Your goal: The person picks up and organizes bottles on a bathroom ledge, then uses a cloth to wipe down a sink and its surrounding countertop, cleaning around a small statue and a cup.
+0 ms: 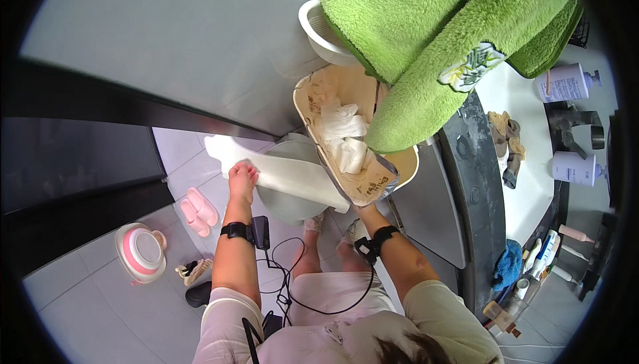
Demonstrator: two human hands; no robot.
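A cream plastic waste bin, tilted, holds crumpled white tissues and bears dark marks and handwriting near its lower rim. My right hand reaches up to the bin's near end and grips it there; the bin hides most of the fingers. At the left, my left hand has its fingers curled at a long white plastic panel, which slants down to the right towards the bin. Under the panel stands a round grey container, partly covered. Both wrists wear black straps with wired devices.
A green plush towel hangs over the bin's far side, before a white basket. At right, the washbasin holds dark and tan cloths; bottles stand beyond. Pink slippers and a pink-white basin are left.
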